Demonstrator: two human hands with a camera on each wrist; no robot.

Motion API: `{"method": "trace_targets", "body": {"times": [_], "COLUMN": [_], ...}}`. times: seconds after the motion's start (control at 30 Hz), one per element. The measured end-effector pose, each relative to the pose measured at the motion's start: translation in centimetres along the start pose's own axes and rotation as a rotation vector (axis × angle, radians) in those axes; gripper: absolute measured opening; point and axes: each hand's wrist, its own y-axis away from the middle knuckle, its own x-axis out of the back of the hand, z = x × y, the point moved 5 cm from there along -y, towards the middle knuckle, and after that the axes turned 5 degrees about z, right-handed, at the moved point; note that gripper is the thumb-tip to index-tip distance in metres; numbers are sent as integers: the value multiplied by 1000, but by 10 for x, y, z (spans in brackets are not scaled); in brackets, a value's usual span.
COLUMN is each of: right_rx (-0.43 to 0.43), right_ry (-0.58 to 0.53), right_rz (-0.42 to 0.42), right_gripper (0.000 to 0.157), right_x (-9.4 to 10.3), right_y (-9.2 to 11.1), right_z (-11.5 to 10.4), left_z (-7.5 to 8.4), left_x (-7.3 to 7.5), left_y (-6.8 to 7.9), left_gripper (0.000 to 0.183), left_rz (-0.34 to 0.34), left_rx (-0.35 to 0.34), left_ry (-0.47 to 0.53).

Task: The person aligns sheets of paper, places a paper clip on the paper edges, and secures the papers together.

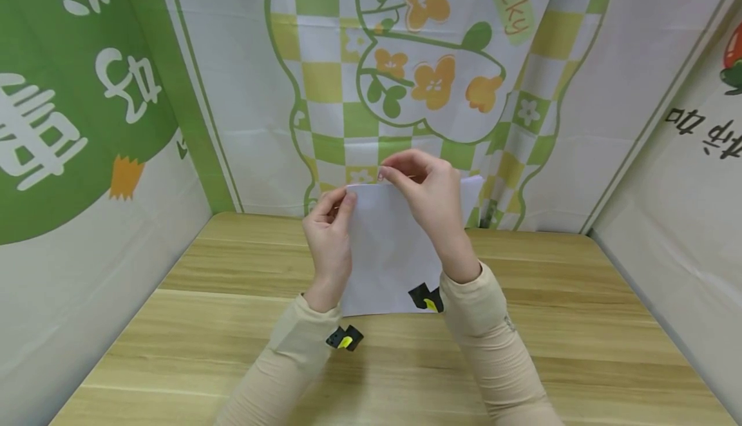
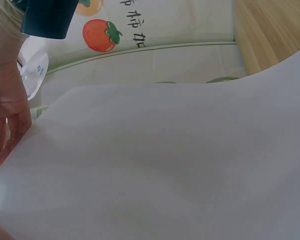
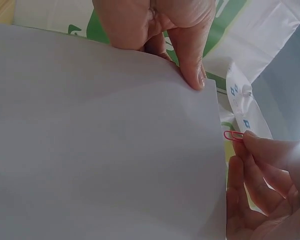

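Note:
White paper [image 1: 388,252] stands upright over the table, its lower edge toward me in the head view. My left hand [image 1: 330,239] pinches its upper left corner, thumb on the near face. Between the thumb and forefinger of my right hand [image 1: 431,203] is a small red paper clip [image 3: 232,135]. In the right wrist view the clip's looped end points at the paper's edge, a little apart from it. The other fingers of the right hand [image 3: 270,190] lie curled beside that edge. In the left wrist view the paper [image 2: 155,160] hides most of the scene.
A light wooden table [image 1: 232,348] lies under both forearms. Behind it hangs a cloth backdrop [image 1: 324,81] with green and yellow checks and flowers, close behind the paper. Printed cloth walls [image 1: 69,232] close off both sides. Black wrist devices [image 1: 344,338] stick out at the sleeves.

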Motion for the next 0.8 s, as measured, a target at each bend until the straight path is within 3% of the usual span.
{"method": "trace_targets", "body": {"times": [0.8], "right_rx": [3], "right_ry": [62], "right_rz": [-25], "right_gripper": [11], "right_x": [-4], "right_y": [2], "right_z": [2], "left_z": [-2], "left_x": [2], "left_y": [-1], "left_gripper": [25], "left_rz": [-6], "left_rx": [-6], "left_ry": [12]}}
